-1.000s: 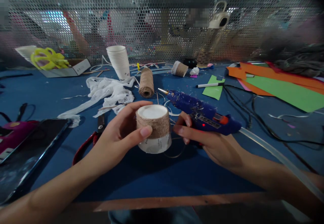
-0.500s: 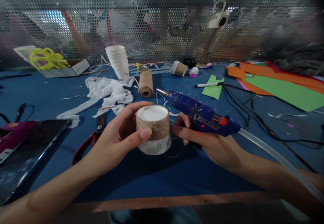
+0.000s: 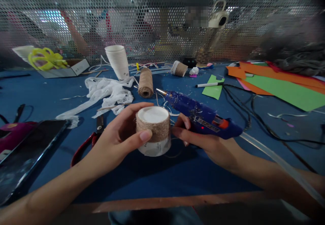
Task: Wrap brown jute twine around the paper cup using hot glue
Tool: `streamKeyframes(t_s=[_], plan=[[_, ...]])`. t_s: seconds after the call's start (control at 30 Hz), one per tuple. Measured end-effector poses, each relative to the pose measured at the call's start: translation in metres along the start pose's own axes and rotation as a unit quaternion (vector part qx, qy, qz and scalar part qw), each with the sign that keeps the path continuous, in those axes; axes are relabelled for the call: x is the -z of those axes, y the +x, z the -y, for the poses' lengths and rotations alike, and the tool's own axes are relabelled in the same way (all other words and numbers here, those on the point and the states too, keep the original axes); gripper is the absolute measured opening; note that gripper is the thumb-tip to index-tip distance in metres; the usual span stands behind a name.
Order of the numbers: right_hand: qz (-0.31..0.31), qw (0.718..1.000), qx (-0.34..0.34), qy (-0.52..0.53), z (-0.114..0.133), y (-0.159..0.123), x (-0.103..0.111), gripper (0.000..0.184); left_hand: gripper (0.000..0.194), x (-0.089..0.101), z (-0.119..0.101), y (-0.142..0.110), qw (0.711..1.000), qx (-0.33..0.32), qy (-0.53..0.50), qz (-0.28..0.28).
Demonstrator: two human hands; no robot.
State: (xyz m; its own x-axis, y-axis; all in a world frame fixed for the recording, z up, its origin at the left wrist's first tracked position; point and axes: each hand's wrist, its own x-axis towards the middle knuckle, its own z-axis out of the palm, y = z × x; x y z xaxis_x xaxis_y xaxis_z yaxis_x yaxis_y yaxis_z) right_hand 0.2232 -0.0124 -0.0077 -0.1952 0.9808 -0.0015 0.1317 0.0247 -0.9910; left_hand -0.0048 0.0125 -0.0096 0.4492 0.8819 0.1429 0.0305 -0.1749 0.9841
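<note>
My left hand [image 3: 124,130] is closed around a white paper cup [image 3: 157,147], upside down, its upper part wound with brown jute twine. The thumb presses on the twine wrap [image 3: 161,130] at the front. In my right hand [image 3: 195,135] sits a blue hot glue gun [image 3: 200,115] with a red light on its side. Its metal nozzle points up and left, apart from the cup, and a clear glue stick [image 3: 274,160] trails from its back. The fingertips of my right hand are close to the cup's right side; whether they touch it I cannot tell.
Behind the cup lie a roll of jute twine [image 3: 145,82], white lace ribbon [image 3: 109,91] and stacked paper cups [image 3: 118,62]. Red-handled scissors [image 3: 82,150] and a phone [image 3: 33,154] are at left. Coloured sheets [image 3: 286,89] and black cables [image 3: 264,123] lie at right.
The glue gun's rear has dipped very slightly. Both hands keep their hold, and the cup stays in nearly the same place.
</note>
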Motion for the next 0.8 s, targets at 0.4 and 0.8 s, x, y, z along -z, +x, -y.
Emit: streamKeyframes(t_s=[0.4, 0.8], plan=[[-0.042, 0.999, 0.019, -0.014, 0.001, 0.000, -0.006, 0.021, 0.037, -0.001, 0.005, -0.002, 0.994, 0.053, -0.095, 0.008], [-0.085, 0.996, 0.035, -0.014, -0.001, -0.003, -0.012, 0.024, 0.056, -0.005, -0.003, 0.004, 0.986, 0.140, -0.083, 0.033]])
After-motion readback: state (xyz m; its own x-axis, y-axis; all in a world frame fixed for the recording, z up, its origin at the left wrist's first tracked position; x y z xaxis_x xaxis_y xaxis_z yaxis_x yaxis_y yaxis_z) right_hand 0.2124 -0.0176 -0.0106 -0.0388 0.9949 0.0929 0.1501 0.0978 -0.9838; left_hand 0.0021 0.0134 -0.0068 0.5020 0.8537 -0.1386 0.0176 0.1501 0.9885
